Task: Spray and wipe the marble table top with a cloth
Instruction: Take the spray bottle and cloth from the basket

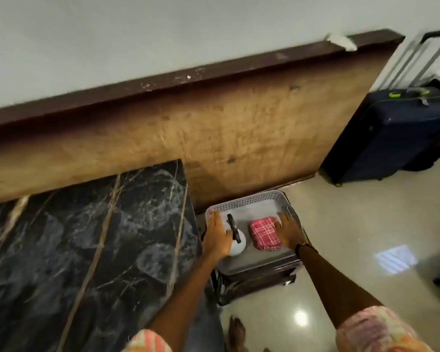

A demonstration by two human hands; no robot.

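The dark marble table [92, 240] fills the left of the view, its black top veined with white and crossed by tan seams. It stands against a wooden panel [214, 128] capped with a dark rail, which leans along the pale wall.

Just right of the table's edge, a white perforated basket tray [249, 200] sits on a low dark stand [259, 278] on the glossy floor. Two things lie inside it. On the left is a white spray bottle [238, 243] with a black trigger head. On the right, apart from the bottle, is a folded red-and-white checked cloth [264, 232].

The left hand [217, 235] reaches into the tray's left side, fingers stretched forward along the rim and close beside the bottle. Its grip is loose and open, and whether the thumb touches the bottle cannot be told. The right hand [290, 233] rests flat over the tray's right side, fingers spread, just beside the cloth's right edge and holding nothing. A dark band circles that wrist. Both arms end in pink patterned sleeves.

Farther right, a navy suitcase [396, 133] with its handle pulled up stands against the wall.
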